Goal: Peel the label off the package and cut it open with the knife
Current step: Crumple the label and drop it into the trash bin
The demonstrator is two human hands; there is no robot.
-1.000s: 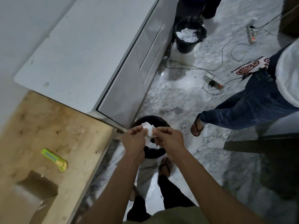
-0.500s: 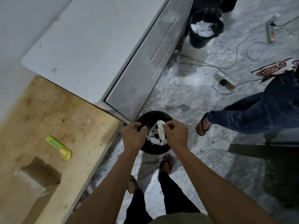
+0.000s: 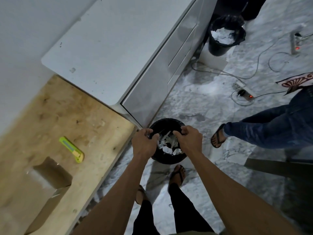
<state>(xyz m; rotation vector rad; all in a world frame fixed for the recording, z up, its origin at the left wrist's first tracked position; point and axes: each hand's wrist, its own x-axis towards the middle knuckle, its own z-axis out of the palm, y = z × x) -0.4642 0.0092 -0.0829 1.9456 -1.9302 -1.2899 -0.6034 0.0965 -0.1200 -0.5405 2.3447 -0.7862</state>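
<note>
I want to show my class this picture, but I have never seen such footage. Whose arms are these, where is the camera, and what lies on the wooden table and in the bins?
The picture comes from one wide-angle camera worn on a person's head, looking down, so the two bare arms are that person's own. There is no machine.

The left hand and right hand hover over a black bin on the floor, fingers curled. Whether they hold anything I cannot tell. The bin holds white paper scraps.

On the wooden table at the left lie a green knife and a brown package, both untouched.

A second bin with white paper stands farther off. Cables and power strips lie on the marble floor, and another person's leg shows at the right.
</note>
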